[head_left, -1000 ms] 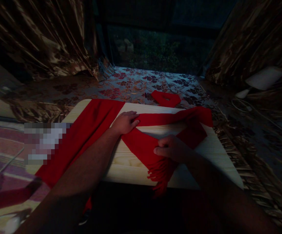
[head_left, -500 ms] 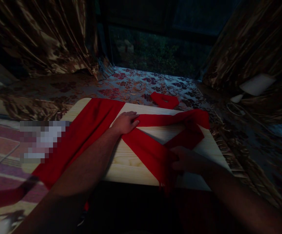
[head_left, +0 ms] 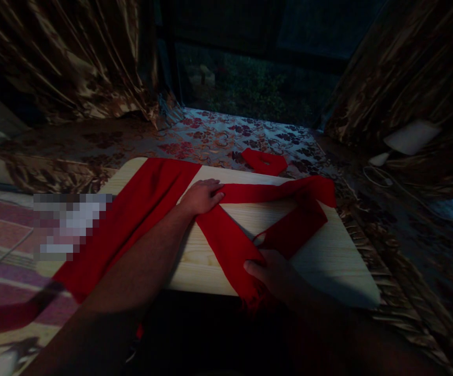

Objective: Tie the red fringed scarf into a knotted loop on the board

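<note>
A narrow red scarf (head_left: 230, 238) is folded into angled strips on a light wooden board (head_left: 206, 256). My left hand (head_left: 202, 196) lies flat on the fold where two strips meet, fingers stretched toward the right. Near the board's front edge, my right hand (head_left: 267, 269) grips the fringed end of the front strip, thumb on top; its other fingers are partly hidden. A wider red cloth (head_left: 148, 203) lies across the board's left side, passing beneath my left forearm.
Beyond the board, a small folded red piece (head_left: 264, 161) rests on the patterned sill cover (head_left: 226, 128). A white lamp (head_left: 412, 137) with its cord is at right. Curtains (head_left: 89, 57) flank the window; striped bedding (head_left: 2, 235) is at left.
My right hand has moved left with the fringed end, swinging the front strip left and uncovering more of the board and the strip behind. My left hand has stayed in place.
</note>
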Tool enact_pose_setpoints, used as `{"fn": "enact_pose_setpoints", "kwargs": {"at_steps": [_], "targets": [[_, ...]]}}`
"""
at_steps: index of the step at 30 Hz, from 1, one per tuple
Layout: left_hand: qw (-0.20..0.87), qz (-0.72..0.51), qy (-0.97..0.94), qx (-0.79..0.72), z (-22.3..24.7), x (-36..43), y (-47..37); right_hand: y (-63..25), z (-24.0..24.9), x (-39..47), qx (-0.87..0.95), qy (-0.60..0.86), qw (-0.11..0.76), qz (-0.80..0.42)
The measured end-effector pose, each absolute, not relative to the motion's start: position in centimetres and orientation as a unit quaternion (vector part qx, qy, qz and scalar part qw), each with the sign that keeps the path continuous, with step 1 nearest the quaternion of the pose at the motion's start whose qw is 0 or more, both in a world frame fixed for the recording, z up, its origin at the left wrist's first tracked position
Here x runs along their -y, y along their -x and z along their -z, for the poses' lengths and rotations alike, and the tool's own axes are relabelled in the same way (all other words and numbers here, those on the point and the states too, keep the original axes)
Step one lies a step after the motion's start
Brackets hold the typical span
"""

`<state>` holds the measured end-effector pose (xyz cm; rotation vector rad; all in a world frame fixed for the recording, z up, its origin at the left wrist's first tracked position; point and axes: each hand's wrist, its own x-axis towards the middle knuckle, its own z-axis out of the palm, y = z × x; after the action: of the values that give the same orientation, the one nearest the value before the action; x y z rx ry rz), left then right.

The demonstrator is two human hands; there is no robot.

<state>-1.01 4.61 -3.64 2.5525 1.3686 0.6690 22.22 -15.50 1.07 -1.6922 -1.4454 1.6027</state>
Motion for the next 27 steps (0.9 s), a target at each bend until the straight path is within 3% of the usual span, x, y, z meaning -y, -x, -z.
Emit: {"fn": "enact_pose_setpoints", "kwargs": {"at_steps": [5, 8, 11, 17, 20, 27], "targets": [[0.110, -0.216, -0.850, -0.468, 3.4, -4.8, 1.0, -21.3, -3.0, 16.4, 0.514, 0.563, 0.256, -0.594], [0.133, -0.192, -0.847, -0.477, 3.1, -5.0, 1.0, -21.1, -3.8, 16.9, 0.572, 0.574, 0.136, -0.570], [0.141, -0.163, -0.847, -0.486, 2.9, -5.2, 1.1, -20.9, -4.2, 17.4, 0.691, 0.564, 0.037, -0.451], [0.132, -0.156, -0.849, -0.487, 3.1, -5.2, 1.1, -19.8, -3.7, 18.6, 0.843, 0.474, 0.036, -0.252], [0.126, -0.158, -0.849, -0.488, 3.1, -5.2, 1.1, -19.0, -3.1, 18.7, 0.842, 0.507, 0.047, -0.176], [0.124, -0.162, -0.848, -0.489, 3.1, -5.0, 1.0, -18.0, -3.3, 17.7, 0.805, 0.577, -0.018, -0.138]]}}
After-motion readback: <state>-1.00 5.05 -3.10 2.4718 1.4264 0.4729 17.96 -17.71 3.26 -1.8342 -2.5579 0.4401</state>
